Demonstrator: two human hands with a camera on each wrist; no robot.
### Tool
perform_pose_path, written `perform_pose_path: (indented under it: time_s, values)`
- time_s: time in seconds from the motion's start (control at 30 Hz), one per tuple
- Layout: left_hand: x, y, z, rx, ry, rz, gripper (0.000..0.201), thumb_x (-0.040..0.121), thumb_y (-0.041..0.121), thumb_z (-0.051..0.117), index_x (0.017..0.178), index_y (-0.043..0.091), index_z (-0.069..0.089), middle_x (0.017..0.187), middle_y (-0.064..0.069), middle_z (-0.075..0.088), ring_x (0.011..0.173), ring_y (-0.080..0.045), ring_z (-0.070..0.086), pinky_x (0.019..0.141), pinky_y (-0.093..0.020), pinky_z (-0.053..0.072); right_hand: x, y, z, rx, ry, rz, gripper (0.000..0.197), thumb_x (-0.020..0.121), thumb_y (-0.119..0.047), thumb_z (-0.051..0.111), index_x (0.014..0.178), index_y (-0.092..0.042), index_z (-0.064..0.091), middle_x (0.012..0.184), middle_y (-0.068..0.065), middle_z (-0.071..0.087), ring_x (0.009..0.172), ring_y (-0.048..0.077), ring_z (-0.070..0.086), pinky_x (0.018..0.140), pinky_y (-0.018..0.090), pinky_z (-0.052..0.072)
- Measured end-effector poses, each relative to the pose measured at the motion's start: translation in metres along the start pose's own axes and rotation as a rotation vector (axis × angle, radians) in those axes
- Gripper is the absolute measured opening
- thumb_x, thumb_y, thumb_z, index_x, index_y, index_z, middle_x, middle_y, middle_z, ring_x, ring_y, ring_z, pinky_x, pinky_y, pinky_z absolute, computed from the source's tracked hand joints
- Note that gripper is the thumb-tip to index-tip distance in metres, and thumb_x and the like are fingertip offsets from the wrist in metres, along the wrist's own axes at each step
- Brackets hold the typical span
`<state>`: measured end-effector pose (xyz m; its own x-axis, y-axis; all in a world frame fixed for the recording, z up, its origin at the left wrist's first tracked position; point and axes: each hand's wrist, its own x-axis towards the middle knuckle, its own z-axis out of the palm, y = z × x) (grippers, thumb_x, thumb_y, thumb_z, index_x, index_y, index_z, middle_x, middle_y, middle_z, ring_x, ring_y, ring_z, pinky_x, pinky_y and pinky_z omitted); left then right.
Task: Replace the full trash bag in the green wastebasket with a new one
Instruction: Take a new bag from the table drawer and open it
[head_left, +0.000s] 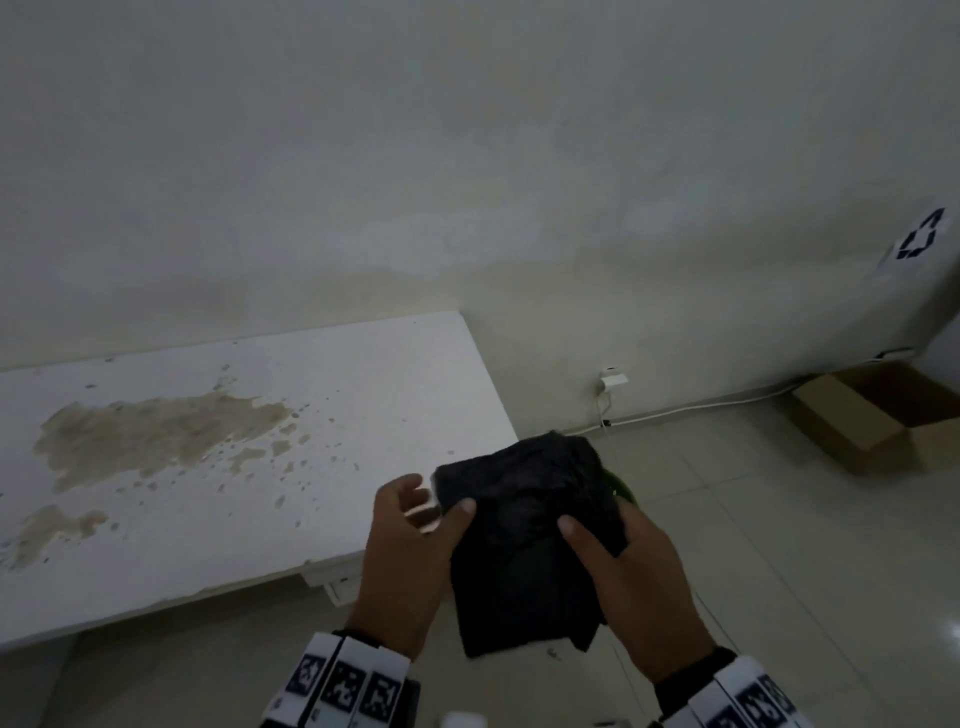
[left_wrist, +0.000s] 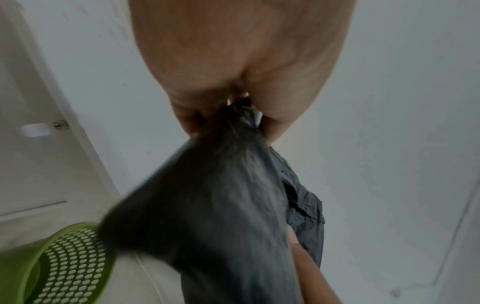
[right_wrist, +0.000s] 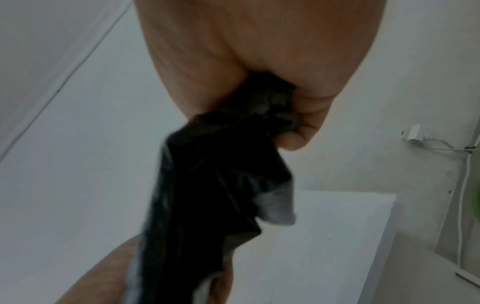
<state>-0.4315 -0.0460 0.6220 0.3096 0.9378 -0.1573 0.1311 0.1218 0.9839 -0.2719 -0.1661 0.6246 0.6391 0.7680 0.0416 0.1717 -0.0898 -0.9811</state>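
Note:
A folded black trash bag (head_left: 524, 540) hangs in front of me, held at its two sides. My left hand (head_left: 415, 545) pinches its left edge, thumb on top. My right hand (head_left: 618, 571) grips the right edge. The left wrist view shows the bag (left_wrist: 221, 205) bunched between the fingers of the left hand (left_wrist: 233, 115). The right wrist view shows the same bag (right_wrist: 207, 185) gripped by the right hand (right_wrist: 275, 115). The green wastebasket (left_wrist: 64, 265), with a perforated wall, stands on the floor below; only a green sliver of the wastebasket (head_left: 621, 488) peeks out behind the bag.
A white stained table (head_left: 208, 467) stands to the left against the wall. A wall socket with a white cable (head_left: 613, 382) is behind the bag. An open cardboard box (head_left: 872, 415) sits on the tiled floor at the right.

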Motion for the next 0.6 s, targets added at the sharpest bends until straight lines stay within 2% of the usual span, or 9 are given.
perform_pose_path:
  time_s: [0.07, 0.1, 0.17, 0.23, 0.27, 0.37, 0.43, 0.5, 0.6]
  values:
    - [-0.006, 0.004, 0.021, 0.127, 0.132, 0.075, 0.045, 0.082, 0.032, 0.079, 0.117, 0.023, 0.053, 0.111, 0.006, 0.058, 0.1, -0.012, 0.059, 0.078, -0.021, 0.048, 0.01, 0.003, -0.02, -0.035, 0.12, -0.001, 0.022, 0.085, -0.033, 0.073, 0.105, -0.028, 0.066, 0.094, -0.014, 0.072, 0.09, 0.007, 0.069, 0.071, 0.021, 0.056]
    - [-0.01, 0.008, 0.032, 0.141, 0.122, 0.121, 0.035, 0.084, 0.031, 0.077, 0.111, 0.022, 0.056, 0.103, 0.004, 0.062, 0.094, -0.014, 0.06, 0.073, -0.018, 0.048, 0.016, 0.003, -0.029, -0.062, 0.132, -0.009, 0.031, 0.083, -0.034, 0.074, 0.11, -0.026, 0.062, 0.1, -0.013, 0.069, 0.093, 0.006, 0.066, 0.074, 0.022, 0.055]
    - [-0.021, 0.015, 0.056, 0.09, -0.056, 0.159, 0.018, 0.089, 0.032, 0.069, 0.103, 0.021, 0.063, 0.092, -0.001, 0.07, 0.088, -0.02, 0.066, 0.073, -0.019, 0.053, 0.021, 0.0, -0.041, -0.112, 0.048, -0.057, 0.051, 0.078, -0.039, 0.077, 0.122, -0.029, 0.053, 0.113, -0.018, 0.061, 0.102, -0.004, 0.06, 0.082, 0.018, 0.052]
    - [-0.032, 0.022, 0.081, -0.034, -0.289, 0.119, 0.029, 0.088, 0.039, 0.065, 0.112, 0.022, 0.066, 0.101, 0.003, 0.075, 0.099, -0.016, 0.07, 0.087, -0.03, 0.056, 0.021, -0.002, -0.047, -0.179, -0.102, -0.186, 0.059, 0.079, -0.049, 0.073, 0.129, -0.036, 0.045, 0.123, -0.024, 0.052, 0.112, -0.009, 0.053, 0.088, 0.009, 0.046]
    - [-0.035, 0.025, 0.092, -0.067, -0.344, 0.106, 0.034, 0.088, 0.04, 0.064, 0.117, 0.024, 0.066, 0.107, 0.006, 0.075, 0.103, -0.012, 0.07, 0.09, -0.032, 0.056, 0.021, -0.001, -0.05, -0.193, -0.167, -0.258, 0.058, 0.082, -0.049, 0.07, 0.132, -0.036, 0.045, 0.127, -0.022, 0.05, 0.118, -0.009, 0.051, 0.092, 0.007, 0.043]
    - [-0.034, 0.031, 0.116, -0.089, -0.22, 0.119, 0.019, 0.099, 0.024, 0.057, 0.112, 0.024, 0.07, 0.103, 0.005, 0.077, 0.098, -0.014, 0.073, 0.085, -0.035, 0.06, 0.021, 0.006, -0.062, -0.159, -0.268, -0.314, 0.059, 0.086, -0.03, 0.071, 0.14, -0.031, 0.046, 0.134, -0.015, 0.052, 0.123, -0.005, 0.05, 0.098, 0.01, 0.042]
    - [-0.03, 0.034, 0.123, -0.153, -0.15, 0.08, 0.023, 0.102, 0.016, 0.052, 0.104, 0.019, 0.075, 0.096, -0.002, 0.079, 0.092, -0.022, 0.075, 0.081, -0.04, 0.062, 0.025, 0.008, -0.072, -0.12, -0.181, -0.267, 0.049, 0.084, -0.027, 0.075, 0.129, -0.033, 0.057, 0.123, -0.012, 0.06, 0.114, -0.002, 0.057, 0.092, 0.014, 0.049]
    - [-0.025, 0.038, 0.128, -0.154, -0.146, 0.06, 0.024, 0.102, 0.014, 0.053, 0.1, 0.017, 0.077, 0.094, -0.006, 0.079, 0.09, -0.026, 0.075, 0.08, -0.042, 0.062, 0.032, 0.013, -0.081, -0.081, -0.031, -0.204, 0.036, 0.079, -0.028, 0.08, 0.111, -0.033, 0.063, 0.106, -0.011, 0.068, 0.099, 0.0, 0.065, 0.081, 0.016, 0.054]
    - [-0.016, 0.04, 0.134, -0.102, -0.166, 0.087, 0.02, 0.1, 0.016, 0.057, 0.098, 0.018, 0.077, 0.093, -0.004, 0.079, 0.091, -0.024, 0.075, 0.084, -0.045, 0.061, 0.047, 0.024, -0.095, -0.164, 0.062, -0.175, 0.017, 0.079, -0.026, 0.079, 0.088, -0.027, 0.066, 0.082, -0.01, 0.069, 0.08, 0.002, 0.066, 0.066, 0.011, 0.05]
